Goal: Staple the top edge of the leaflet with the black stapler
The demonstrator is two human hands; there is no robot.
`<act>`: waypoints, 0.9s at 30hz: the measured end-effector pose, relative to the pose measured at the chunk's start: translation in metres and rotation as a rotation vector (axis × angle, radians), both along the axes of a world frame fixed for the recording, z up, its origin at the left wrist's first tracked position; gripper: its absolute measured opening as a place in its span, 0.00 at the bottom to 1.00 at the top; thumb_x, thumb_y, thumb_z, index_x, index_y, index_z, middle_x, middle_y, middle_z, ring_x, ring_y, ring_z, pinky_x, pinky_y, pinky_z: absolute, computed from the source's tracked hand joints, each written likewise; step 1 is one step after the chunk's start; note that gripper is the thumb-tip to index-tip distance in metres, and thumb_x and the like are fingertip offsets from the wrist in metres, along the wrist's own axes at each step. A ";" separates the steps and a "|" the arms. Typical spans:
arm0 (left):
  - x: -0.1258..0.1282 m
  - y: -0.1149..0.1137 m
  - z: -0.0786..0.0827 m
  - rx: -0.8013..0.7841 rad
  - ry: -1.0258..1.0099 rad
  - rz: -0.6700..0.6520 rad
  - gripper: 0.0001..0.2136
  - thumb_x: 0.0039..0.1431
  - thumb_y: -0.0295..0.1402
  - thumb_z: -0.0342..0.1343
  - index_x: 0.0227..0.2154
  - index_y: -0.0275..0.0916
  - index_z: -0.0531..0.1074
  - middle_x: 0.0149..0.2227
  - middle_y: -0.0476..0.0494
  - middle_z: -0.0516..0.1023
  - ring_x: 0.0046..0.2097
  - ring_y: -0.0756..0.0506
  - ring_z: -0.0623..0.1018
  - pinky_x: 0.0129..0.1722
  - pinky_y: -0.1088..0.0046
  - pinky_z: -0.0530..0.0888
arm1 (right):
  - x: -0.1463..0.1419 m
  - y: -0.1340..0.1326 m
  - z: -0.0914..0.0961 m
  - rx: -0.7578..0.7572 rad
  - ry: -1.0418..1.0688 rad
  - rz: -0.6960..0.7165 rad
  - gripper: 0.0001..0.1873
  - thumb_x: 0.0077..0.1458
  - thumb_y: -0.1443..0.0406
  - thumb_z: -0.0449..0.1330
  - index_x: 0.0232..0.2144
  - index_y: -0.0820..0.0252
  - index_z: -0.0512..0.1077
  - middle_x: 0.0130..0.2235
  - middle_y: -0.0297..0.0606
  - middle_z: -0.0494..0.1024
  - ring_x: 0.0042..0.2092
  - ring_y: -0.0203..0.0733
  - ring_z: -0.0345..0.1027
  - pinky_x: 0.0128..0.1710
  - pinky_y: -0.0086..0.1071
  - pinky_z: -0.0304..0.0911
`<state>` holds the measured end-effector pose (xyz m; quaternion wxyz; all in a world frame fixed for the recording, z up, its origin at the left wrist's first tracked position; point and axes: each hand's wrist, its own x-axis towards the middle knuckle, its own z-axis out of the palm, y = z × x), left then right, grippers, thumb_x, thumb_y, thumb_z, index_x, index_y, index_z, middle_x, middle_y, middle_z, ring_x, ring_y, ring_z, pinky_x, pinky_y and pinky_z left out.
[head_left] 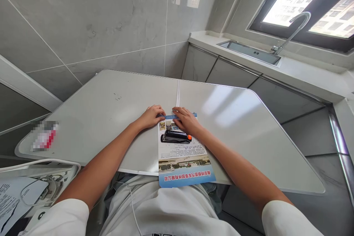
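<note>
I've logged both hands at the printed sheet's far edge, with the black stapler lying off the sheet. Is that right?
Not quite: the head view shows the black stapler lying on the printed sheet. The left hand and right hand are at its far edge.

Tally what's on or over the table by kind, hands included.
Hands: 2 (left hand, right hand)
Stapler: 1
Leaflet: 1 visible; can't tell if more sheets lie beneath
Pixelated item: 1, kind unclear
Total: 5
</note>
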<state>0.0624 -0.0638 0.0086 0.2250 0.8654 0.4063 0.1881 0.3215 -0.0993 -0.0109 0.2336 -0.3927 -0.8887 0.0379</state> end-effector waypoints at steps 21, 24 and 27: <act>-0.067 0.039 0.001 0.086 0.235 0.548 0.08 0.66 0.36 0.59 0.44 0.46 0.79 0.49 0.38 0.78 0.56 0.33 0.73 0.54 0.53 0.69 | -0.118 0.058 0.007 -0.091 -0.161 -0.189 0.20 0.71 0.63 0.51 0.60 0.63 0.69 0.69 0.53 0.65 0.63 0.60 0.61 0.59 0.55 0.62; -0.075 0.040 0.001 0.086 0.202 0.603 0.11 0.65 0.36 0.60 0.49 0.46 0.77 0.51 0.37 0.76 0.57 0.33 0.73 0.55 0.53 0.70 | -0.130 0.068 0.005 -0.087 -0.143 -0.220 0.20 0.71 0.62 0.51 0.59 0.64 0.70 0.70 0.54 0.65 0.64 0.60 0.60 0.61 0.57 0.61; -0.081 0.040 0.001 0.100 0.185 0.593 0.10 0.67 0.37 0.59 0.48 0.46 0.79 0.53 0.37 0.74 0.58 0.33 0.72 0.56 0.51 0.70 | -0.137 0.075 0.004 -0.086 -0.145 -0.252 0.21 0.71 0.60 0.50 0.59 0.65 0.70 0.71 0.55 0.63 0.65 0.61 0.59 0.61 0.58 0.60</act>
